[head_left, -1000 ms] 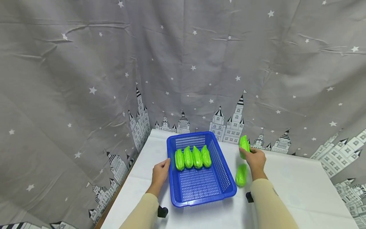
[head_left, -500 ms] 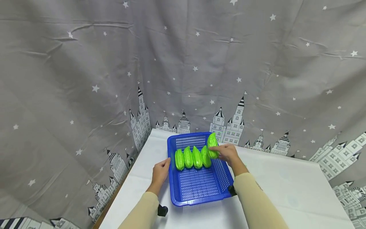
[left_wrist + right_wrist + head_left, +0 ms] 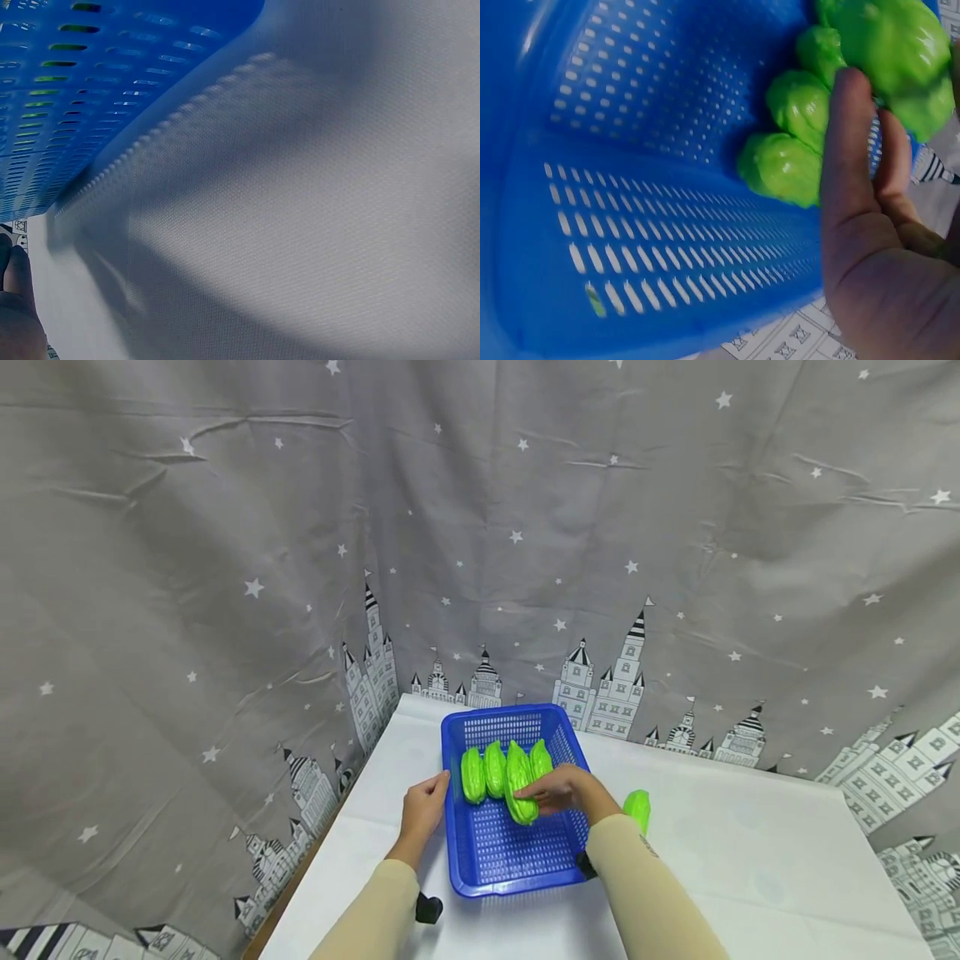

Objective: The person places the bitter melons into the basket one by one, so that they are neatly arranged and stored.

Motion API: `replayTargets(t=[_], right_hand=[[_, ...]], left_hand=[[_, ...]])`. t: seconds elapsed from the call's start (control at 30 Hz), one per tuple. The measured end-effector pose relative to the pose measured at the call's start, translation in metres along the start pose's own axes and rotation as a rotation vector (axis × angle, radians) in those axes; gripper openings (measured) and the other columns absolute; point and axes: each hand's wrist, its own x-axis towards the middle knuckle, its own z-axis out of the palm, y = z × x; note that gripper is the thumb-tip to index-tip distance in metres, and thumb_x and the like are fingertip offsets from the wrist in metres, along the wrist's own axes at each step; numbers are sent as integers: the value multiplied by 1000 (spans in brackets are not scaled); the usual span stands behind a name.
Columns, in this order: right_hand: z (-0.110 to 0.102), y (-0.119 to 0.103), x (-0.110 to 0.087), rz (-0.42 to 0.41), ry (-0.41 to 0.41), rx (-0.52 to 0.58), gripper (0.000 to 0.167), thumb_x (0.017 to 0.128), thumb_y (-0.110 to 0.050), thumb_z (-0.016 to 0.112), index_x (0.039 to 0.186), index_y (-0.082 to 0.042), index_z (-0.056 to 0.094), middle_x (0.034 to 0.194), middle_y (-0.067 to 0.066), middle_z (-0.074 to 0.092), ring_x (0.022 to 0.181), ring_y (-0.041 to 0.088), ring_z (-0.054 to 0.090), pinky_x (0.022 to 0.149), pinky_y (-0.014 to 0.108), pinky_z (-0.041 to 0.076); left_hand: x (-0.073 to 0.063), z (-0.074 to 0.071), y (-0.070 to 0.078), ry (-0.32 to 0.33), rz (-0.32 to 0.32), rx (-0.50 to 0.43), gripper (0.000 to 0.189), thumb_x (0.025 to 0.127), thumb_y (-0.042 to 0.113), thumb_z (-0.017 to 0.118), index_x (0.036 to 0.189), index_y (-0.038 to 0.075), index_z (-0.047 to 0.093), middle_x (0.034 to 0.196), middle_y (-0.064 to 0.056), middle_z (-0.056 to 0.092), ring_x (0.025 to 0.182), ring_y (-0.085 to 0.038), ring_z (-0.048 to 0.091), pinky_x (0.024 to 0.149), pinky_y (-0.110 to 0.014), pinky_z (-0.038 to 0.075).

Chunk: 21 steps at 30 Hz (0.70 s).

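Note:
Bright green, ridged bitter melons lie side by side in the blue plastic basket. My right hand reaches in over the right side and grips a bitter melon by its near end. That held melon overlaps the row and hides most of one beneath it. From the right wrist, the held bitter melon shows large past the thumb, with others close by. My left hand pinches the basket's left rim; the left wrist view catches only part of this hand.
Another bitter melon lies on the white tabletop right of the basket, partly behind the right forearm. A grey curtain with stars and castles hangs behind the table.
My right hand has carried a bitter melon from the table's right side leftward into the basket, down over the row. The left hand has stayed at the rim.

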Motion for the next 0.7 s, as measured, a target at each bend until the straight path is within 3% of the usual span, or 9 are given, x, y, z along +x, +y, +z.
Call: replayTargets(t=[0.1,0.27,0.4,0.7], right_hand=[[10,1,2,70,-84,-58,50,86,-17,83,120,13,62,109,16,68,91,22,67,99,39,53],[28,2,3,123,-99,-142,27,81,-20,87,90,0,72,87,7,69,73,16,63,83,29,59],[40,0,6,166,-134,-187,27,82,-26,87,79,-5,70,75,4,66,65,12,61,78,24,58],[63,-7,15,236,-158,-279,32,84,-31,85,76,-4,70,68,3,64,59,9,61,87,23,55]], left_hand=[[-1,-2,2,0,-3,-3,45,101,42,60,123,5,72,126,-14,68,124,-36,59,106,-50,45],[-1,-2,3,0,-16,-3,44,100,42,60,122,6,72,125,-13,68,124,-35,59,106,-49,46],[-2,-3,4,2,-14,-2,43,100,42,61,122,7,72,125,-12,68,124,-34,59,106,-49,46],[-4,-4,6,4,4,5,42,100,41,61,121,7,73,122,-11,70,122,-33,61,105,-48,46]])
